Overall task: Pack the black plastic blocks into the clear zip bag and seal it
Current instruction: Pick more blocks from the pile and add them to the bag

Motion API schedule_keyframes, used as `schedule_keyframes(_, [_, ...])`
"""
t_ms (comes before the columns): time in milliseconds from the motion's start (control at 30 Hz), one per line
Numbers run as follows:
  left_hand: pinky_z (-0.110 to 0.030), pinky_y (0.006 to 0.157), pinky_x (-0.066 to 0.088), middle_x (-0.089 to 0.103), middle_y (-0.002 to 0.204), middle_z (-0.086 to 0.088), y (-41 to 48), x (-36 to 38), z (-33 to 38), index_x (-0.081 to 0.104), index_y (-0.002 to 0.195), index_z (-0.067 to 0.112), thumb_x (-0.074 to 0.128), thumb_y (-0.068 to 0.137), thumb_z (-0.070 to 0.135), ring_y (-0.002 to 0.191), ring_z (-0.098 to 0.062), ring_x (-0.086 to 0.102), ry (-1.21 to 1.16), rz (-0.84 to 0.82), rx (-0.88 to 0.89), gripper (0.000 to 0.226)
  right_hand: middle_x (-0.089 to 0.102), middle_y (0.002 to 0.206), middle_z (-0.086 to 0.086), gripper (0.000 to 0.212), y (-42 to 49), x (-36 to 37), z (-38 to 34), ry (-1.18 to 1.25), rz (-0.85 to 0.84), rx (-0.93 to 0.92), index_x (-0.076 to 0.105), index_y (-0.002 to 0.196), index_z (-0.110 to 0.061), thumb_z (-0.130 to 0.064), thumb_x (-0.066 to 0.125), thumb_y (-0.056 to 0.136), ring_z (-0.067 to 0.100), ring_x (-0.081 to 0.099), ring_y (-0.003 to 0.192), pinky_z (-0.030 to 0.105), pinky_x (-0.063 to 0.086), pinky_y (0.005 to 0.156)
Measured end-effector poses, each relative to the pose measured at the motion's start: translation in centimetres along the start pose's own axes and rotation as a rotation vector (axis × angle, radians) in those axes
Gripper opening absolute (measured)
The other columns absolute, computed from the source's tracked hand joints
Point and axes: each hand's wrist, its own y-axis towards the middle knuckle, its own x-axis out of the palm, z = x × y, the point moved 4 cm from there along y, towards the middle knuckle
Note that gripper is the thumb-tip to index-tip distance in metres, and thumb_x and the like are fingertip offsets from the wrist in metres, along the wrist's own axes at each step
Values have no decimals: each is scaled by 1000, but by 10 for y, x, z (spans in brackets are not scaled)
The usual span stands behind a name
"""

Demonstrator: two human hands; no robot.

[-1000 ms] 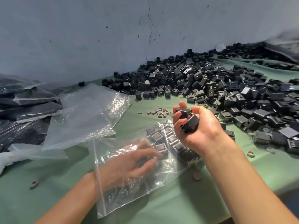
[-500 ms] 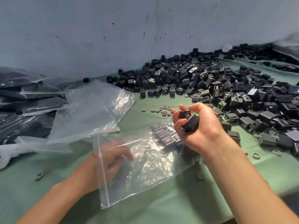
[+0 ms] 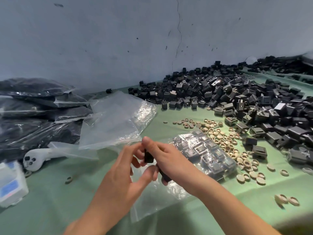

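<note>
Evidently mid-loading: the right hand [image 3: 171, 160] grasps black blocks [image 3: 149, 157] above the clear zip bag [image 3: 160, 200], which lies by the worktop's [image 3: 67, 209] front edge, presumably to feed them in beside those packed at its far end. The left hand [image 3: 122, 168] curls its fingers toward one block; whether it grips cannot be told.

Green table [image 3: 59, 200]: black blocks [image 3: 220, 94], clear bags [image 3: 115, 119], rings [image 3: 225, 141]
</note>
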Motion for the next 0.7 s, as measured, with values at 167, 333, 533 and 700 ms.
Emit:
schedule_keyframes(167, [-20, 67, 47, 61, 93, 18, -3, 2, -7, 45, 123, 48, 59, 82, 52, 80, -5, 57, 46, -50, -9, 43, 70, 85, -7, 42, -9, 8, -5, -307, 4, -159, 65, 88, -33, -71, 46, 91, 6, 56, 62, 38, 49, 61])
schedule_keyframes(333, [-29, 64, 49, 62, 92, 21, -3, -1, -18, 43, 112, 44, 58, 77, 57, 75, -3, 57, 61, -37, -106, 40, 72, 97, -13, 48, -12, 3, -3, -352, -10, -174, 69, 110, -32, -66, 38, 98, -3, 59, 71, 27, 47, 70])
schedule_keyframes(533, [-28, 63, 42, 64, 87, 18, -7, -23, -55, 45, 101, 43, 68, 80, 49, 74, 4, 58, 79, 43, -330, 32, 70, 89, 1, 50, -10, -22, 3, -468, 127, -132, 67, 107, -15, -56, 39, 101, -4, 58, 62, 36, 51, 73])
schedule_keyframes(700, [-27, 67, 42, 61, 93, 16, -21, -42, -86, 45, 94, 39, 69, 82, 45, 74, -2, 57, 170, 22, -492, 28, 69, 97, -13, 36, -10, -38, 9, -698, 217, -144, 68, 113, -32, -52, 41, 101, -1, 57, 72, 30, 50, 75])
